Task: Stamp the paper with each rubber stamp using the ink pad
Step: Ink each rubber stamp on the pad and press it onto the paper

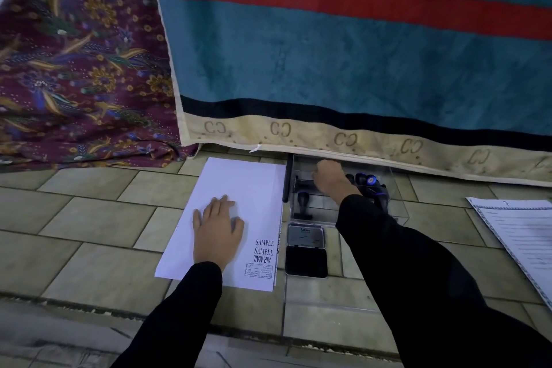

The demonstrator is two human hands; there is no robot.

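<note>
A white sheet of paper (pixel 239 188) lies on the tiled floor, with "SAMPLE", "SAMPLE", "AIR MAIL" and a boxed form stamped near its right front corner. My left hand (pixel 216 225) rests flat on it, fingers spread. Right of the paper sits the black ink pad (pixel 306 261), lid open. Behind it a clear plastic tray (pixel 397 188) holds several black rubber stamps (pixel 303 202). My right hand (pixel 330 178) reaches into the tray with fingers curled around a black stamp handle; the grip itself is partly hidden.
A teal towel (pixel 358 63) with a red stripe hangs down to the tray's far edge. A patterned maroon cloth (pixel 74 69) hangs at the left. Another printed sheet (pixel 519 233) lies at the far right on the floor tiles.
</note>
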